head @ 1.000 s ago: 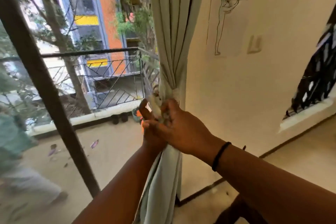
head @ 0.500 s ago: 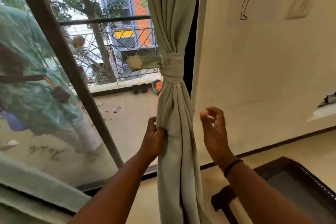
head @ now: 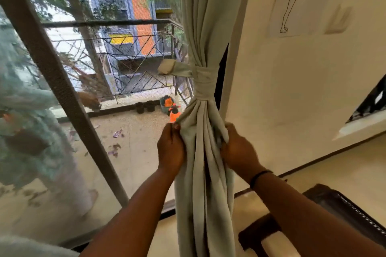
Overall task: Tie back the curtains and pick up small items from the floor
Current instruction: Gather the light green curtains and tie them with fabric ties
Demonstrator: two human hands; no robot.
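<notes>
A pale grey-green curtain [head: 203,183] hangs gathered beside the glass door. A fabric tie-back [head: 203,78] of the same cloth is wrapped around it, its loose end [head: 167,67] sticking out to the left. Below the tie, my left hand [head: 170,149] grips the curtain's left edge. My right hand [head: 237,149] grips the folds on its right side; a black band sits on that wrist. Both hands hold the cloth at about the same height.
A dark door frame bar [head: 62,98] slants across the glass at left. Beyond it, a balcony floor [head: 133,152] has scattered leaves, small black pots [head: 144,106] and an orange object [head: 173,113]. A dark chair [head: 338,215] stands at lower right by the cream wall [head: 302,89].
A second ago both hands were up at the knot, working the tie. They have dropped below it; the right hand, free half a second ago, now grips the folds.
</notes>
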